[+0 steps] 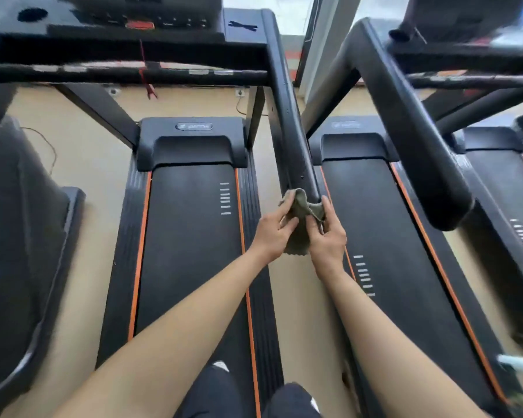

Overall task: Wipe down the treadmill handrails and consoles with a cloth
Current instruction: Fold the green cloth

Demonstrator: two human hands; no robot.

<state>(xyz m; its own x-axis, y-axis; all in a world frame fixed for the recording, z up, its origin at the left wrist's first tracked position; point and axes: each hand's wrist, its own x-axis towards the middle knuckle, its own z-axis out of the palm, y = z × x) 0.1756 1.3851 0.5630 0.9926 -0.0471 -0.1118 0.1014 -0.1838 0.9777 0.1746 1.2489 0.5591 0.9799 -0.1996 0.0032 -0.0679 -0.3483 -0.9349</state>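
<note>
- Beige flooring [82, 164] ran beneath a row of black treadmills, with a pale wall or window glare beyond them.
- The long black padded handrail [290, 131] sloped from the upper console frame down to the middle of the view.
- An olive-grey crumpled cloth [299, 218] was draped over the near end of that handrail, its lower edge hanging below.
- The left hand [272, 233] was just left of the handrail's end, fingers curled and pinching the cloth's left side.
- The right hand [326, 239] was just right of the end, thumb and fingers gripping the cloth's right side.
- A black running belt with orange edge stripes [191, 236] lay left of the handrail; a second matching belt [384, 236] lay right of it.
- The glossy black console [139, 25], blurred, sat up left of the handrail's far end, a thin red cord [144, 73] dangling below it.
- Another thick black handrail [411, 140] sloped well to the right.
</note>
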